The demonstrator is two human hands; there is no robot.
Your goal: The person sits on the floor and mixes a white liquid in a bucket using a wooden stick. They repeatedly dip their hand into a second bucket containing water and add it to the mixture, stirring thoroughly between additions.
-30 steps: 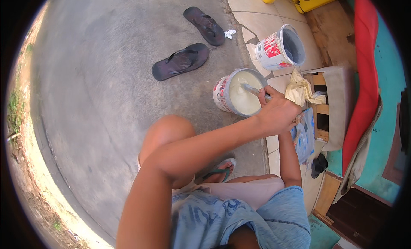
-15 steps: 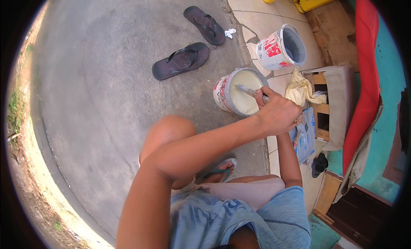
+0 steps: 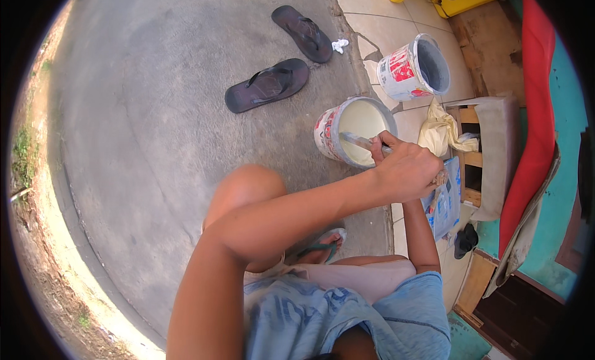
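Observation:
My left hand point(image 3: 409, 169) is closed round a paint-smeared stirring stick point(image 3: 354, 140), the fingers wrapped over it. One end of the stick reaches over the pale cream liquid, which looks like paint point(image 3: 365, 121), near the left side of the opening; the other end pokes out behind my knuckles. A white bucket point(image 3: 326, 134) with red print holds the liquid and leans slightly. From the lower right comes my right forearm point(image 3: 423, 236), its hand hidden behind my left hand, so its grip does not show.
A second, grey-lined bucket point(image 3: 403, 75) lies tilted on the tiles. Two dark flip-flops point(image 3: 269, 85) rest on the concrete. A crumpled cream bag point(image 3: 436, 129), a blue-and-white plastic sack point(image 3: 445, 205) and a slatted wooden piece with grey padding point(image 3: 496, 155) stand to the right.
The stick's tip has moved toward the near left side of the bucket's opening. My left hand has shifted slightly, and the stick's rear end now shows more. The whole view has drifted a little.

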